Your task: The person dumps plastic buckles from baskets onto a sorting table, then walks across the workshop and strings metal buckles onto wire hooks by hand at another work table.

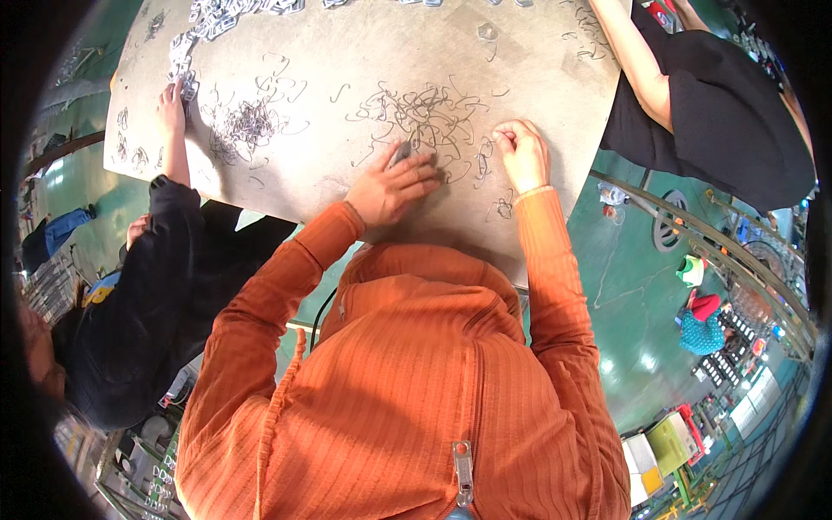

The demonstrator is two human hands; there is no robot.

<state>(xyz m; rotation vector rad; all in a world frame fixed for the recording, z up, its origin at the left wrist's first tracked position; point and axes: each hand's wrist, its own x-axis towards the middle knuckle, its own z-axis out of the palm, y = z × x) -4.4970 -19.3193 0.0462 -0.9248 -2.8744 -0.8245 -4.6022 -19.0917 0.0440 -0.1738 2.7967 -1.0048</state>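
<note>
My left hand [394, 186] is low over the table, its fingers closed round a small grey metal piece [399, 154]. Just beyond it spreads a loose tangle of thin bent wire hooks [425, 111]. To the right of that tangle, my right hand [523, 156] is raised in a pinch, thumb against forefinger. Whatever sits in that pinch, if anything, is too small to make out. Several more wire hooks [483, 163] lie on the tabletop between my two hands.
The pale table [321, 173] also bears a second hook pile [247, 123] and a row of silvery metal pieces [211, 19] along the far left. A co-worker's hand [172, 106] reaches those pieces from the left. At right, another person's bare forearm [637, 61] crosses the table edge.
</note>
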